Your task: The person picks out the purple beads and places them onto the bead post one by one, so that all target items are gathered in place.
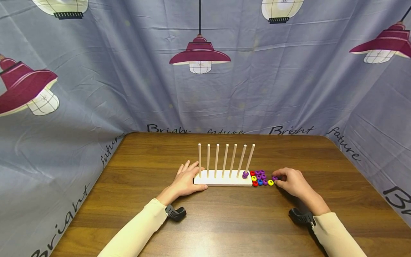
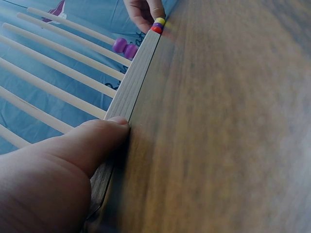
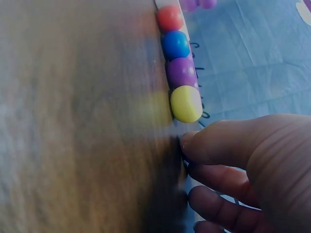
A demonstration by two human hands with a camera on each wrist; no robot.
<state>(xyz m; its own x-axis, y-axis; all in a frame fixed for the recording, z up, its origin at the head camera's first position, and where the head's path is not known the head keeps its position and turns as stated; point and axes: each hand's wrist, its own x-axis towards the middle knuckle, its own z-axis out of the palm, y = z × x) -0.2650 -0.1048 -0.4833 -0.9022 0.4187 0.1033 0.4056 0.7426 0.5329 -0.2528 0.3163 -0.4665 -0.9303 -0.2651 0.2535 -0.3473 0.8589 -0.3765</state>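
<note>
A white wooden peg rack (image 1: pixel 224 181) with a row of upright dowels stands on the table. My left hand (image 1: pixel 185 181) holds its left end, the thumb (image 2: pixel 104 133) along the front face and the other fingers spread behind. Two purple beads (image 2: pixel 125 47) are stacked on the rightmost dowel. At the right end, my right hand (image 1: pixel 293 181) pinches a purple bead (image 1: pixel 274 178) between thumb and index finger, close to the tabletop. In the right wrist view the fingers hide that bead. Just left of it lies a yellow bead (image 3: pixel 186 104).
Between the rack and my right hand, loose beads lie in rows, among them a blue bead (image 3: pixel 175 45), a red bead (image 3: pixel 170 18) and several purple ones. The brown wooden table (image 1: pixel 224 221) is backed by a grey-blue curtain (image 1: pixel 250 100) printed with lamps.
</note>
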